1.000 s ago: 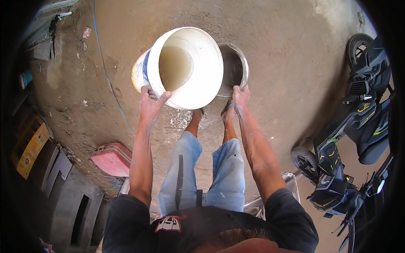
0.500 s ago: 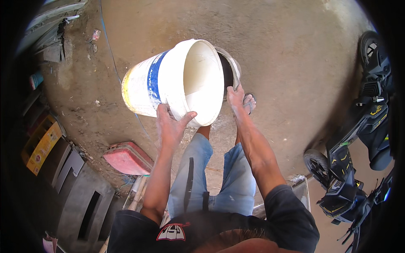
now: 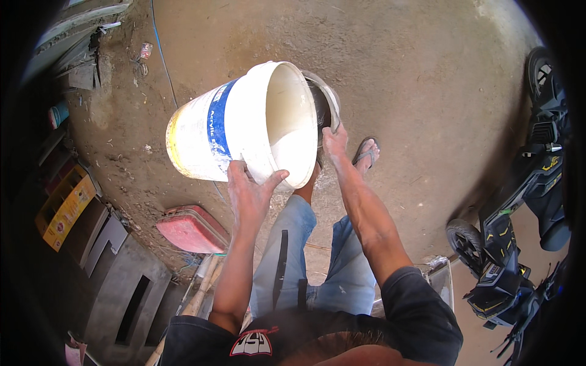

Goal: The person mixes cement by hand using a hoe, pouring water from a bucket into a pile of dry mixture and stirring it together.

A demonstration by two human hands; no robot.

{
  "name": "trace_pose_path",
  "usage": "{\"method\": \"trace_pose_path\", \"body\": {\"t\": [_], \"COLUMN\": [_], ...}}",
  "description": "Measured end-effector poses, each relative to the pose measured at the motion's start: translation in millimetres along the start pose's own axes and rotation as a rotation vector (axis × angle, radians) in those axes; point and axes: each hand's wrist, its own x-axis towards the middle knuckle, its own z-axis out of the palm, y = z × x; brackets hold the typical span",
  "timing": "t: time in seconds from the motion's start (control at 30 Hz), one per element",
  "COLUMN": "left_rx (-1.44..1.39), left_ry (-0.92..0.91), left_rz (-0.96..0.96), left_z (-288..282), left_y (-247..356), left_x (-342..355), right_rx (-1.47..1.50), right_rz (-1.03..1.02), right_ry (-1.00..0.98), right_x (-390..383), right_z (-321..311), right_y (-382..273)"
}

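My left hand (image 3: pixel 251 183) grips the lower rim of a white plastic bucket (image 3: pixel 238 116) with blue and yellow bands, which lies tipped well over, its mouth facing right. Its inside is pale; how much liquid it holds is not clear. Behind that mouth, mostly hidden by it, is a dark-interiored bucket (image 3: pixel 323 110) with a grimy whitish rim. My right hand (image 3: pixel 335 141) is closed on the right side of that rim. My feet, in sandals, are below and beside the buckets.
A black motorbike (image 3: pixel 513 232) stands along the right. At lower left lie a red padded object (image 3: pixel 189 235), bamboo poles (image 3: pixel 207 287), a yellow board (image 3: pixel 61 210) and grey panels (image 3: pixel 122 305). A blue hose (image 3: pixel 162 58) runs over the dirt floor (image 3: pixel 415 91).
The white bucket has tipped much further rightward and shifted down and left, hiding more of the other bucket and the liquid seen earlier. My right foot has moved out to the right.
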Motion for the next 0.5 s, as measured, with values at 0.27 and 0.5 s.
{"method": "trace_pose_path", "body": {"t": [0.27,0.5], "left_rx": [0.033,0.022], "left_ry": [0.039,0.072], "left_rz": [-0.033,0.004], "left_z": [-7.7,-12.7], "left_y": [-0.5,-7.5], "left_x": [-4.5,-1.1], "right_rx": [-0.058,-0.018], "right_rz": [-0.041,-0.005], "right_ry": [-0.006,-0.017], "right_x": [-11.8,-14.7], "right_z": [14.2,19.9], "right_y": [-15.4,-11.9]}}
